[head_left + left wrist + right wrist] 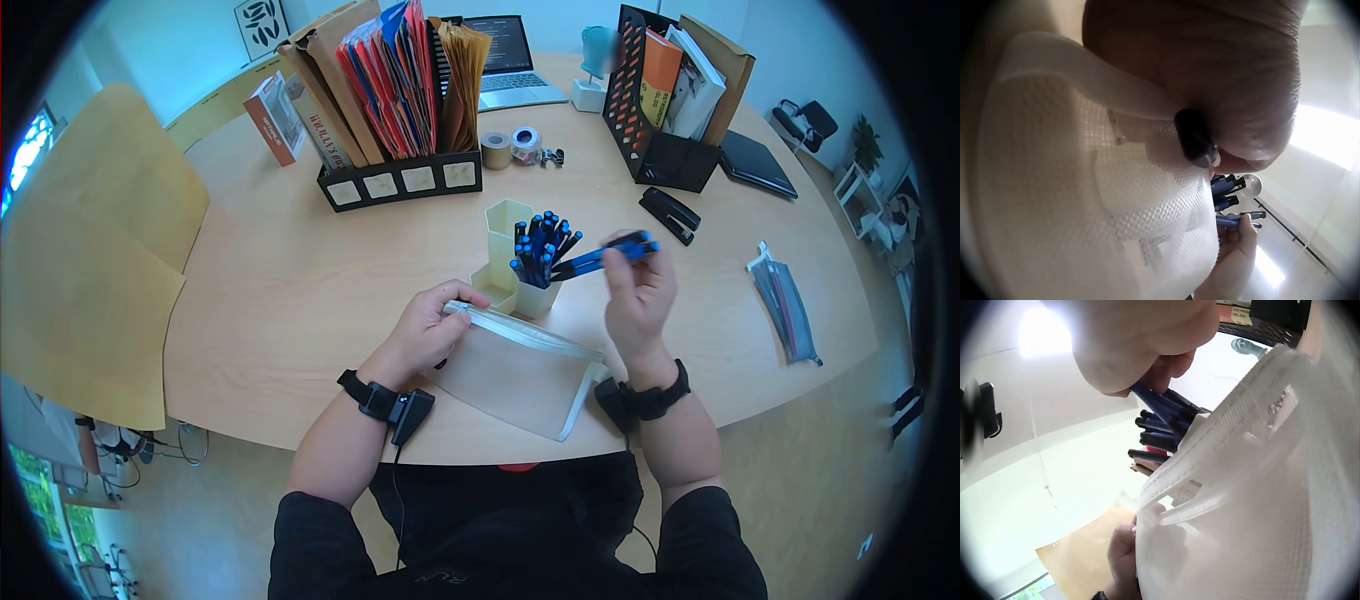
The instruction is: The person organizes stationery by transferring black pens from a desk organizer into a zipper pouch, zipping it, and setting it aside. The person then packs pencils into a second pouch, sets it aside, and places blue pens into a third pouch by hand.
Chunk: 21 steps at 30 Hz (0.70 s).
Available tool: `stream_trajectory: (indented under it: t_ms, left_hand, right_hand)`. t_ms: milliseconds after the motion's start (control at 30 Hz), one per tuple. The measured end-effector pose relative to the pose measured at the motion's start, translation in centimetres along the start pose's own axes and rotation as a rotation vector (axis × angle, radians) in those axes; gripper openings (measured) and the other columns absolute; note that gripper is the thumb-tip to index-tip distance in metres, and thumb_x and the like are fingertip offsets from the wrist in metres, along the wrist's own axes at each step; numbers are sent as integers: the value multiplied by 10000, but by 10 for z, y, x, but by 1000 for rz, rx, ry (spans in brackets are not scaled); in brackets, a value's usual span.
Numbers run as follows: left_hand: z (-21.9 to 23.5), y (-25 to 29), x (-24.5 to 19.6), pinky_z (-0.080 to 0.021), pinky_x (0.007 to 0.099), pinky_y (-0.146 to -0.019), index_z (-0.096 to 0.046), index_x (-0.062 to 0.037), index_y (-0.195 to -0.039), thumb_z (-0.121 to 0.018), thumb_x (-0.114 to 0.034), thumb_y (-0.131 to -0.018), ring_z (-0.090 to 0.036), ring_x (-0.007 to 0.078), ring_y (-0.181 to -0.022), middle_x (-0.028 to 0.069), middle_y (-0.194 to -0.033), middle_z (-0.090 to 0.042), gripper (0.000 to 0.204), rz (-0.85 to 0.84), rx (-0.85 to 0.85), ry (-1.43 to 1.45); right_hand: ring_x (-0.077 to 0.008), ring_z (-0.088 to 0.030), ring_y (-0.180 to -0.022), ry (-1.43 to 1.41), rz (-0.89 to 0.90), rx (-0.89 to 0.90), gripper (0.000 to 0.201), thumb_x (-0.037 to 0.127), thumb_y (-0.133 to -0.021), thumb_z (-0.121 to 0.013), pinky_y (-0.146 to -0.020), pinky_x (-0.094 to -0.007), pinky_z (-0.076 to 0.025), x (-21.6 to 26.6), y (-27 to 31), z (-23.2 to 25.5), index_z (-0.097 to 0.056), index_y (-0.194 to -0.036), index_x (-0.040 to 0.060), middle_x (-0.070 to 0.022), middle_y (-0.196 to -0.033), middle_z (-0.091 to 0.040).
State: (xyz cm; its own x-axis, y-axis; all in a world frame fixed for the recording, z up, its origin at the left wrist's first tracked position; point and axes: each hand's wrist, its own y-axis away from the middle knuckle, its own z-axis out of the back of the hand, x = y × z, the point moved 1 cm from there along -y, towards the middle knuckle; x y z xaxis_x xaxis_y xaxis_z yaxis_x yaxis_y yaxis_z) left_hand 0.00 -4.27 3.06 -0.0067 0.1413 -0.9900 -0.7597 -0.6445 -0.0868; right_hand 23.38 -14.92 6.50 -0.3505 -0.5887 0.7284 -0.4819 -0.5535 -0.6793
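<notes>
My left hand (425, 325) grips the upper left corner of a whitish mesh zipper pouch (520, 375), its zipper edge facing away from me. In the left wrist view a dark zipper pull (1196, 139) shows beside that hand. To the right, my raised right hand (640, 295) pinches blue pens (588, 263) with black parts, their far ends close to the pen holder. The cream pen holder (505, 222) has stepped compartments, and several more blue pens (545, 240) stand in its right one. The mesh pouch (1254, 506) fills much of the right wrist view.
A black file box (400, 185) with folders and a black magazine rack (675, 165) stand behind. Tape rolls (496, 150), a stapler (670, 215) and a grey-blue pencil case (785, 305) lie around. A large tan sheet (95, 260) overhangs the table's left edge.
</notes>
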Motion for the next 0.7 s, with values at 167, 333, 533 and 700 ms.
stream_trajectory:
  t_ms: [167,333,533,700]
  left_hand:
    - [3,1,-3,-404,210,-637,-608,-28,-1071,-492,-48,-862,-493,58,-708,3,-826,-576,239,22,12,-24]
    - [3,2,-5,-476,256,-760,-612,-19,-1072,-493,-62,-858,-572,107,-828,41,-881,-612,249,16,18,-49]
    - [8,2,4,-476,245,-725,-617,-9,-1044,-503,-74,-853,-569,94,-793,36,-849,-615,232,-48,2,31]
    - [7,3,4,-480,243,-699,-624,-5,-1007,-521,-84,-848,-574,94,-746,35,-816,-624,205,-80,-26,-6]
  right_hand:
    - [-95,-559,-801,-477,-73,-95,136,135,-946,-579,-681,-227,-468,6,-12,17,-548,-1041,42,-91,-988,-618]
    - [-88,-578,-737,-297,-271,178,135,117,-908,-627,-652,-226,-488,2,-6,18,-566,-986,25,-63,-878,-625]
    - [-58,-576,-739,-33,-565,644,185,71,-847,-708,-668,-222,-484,23,-1,2,-592,-972,0,-30,-812,-629]
    - [-114,-602,-752,118,-556,995,341,197,-880,-697,-700,-260,-486,23,7,-7,-611,-1112,-38,-79,-826,-662]
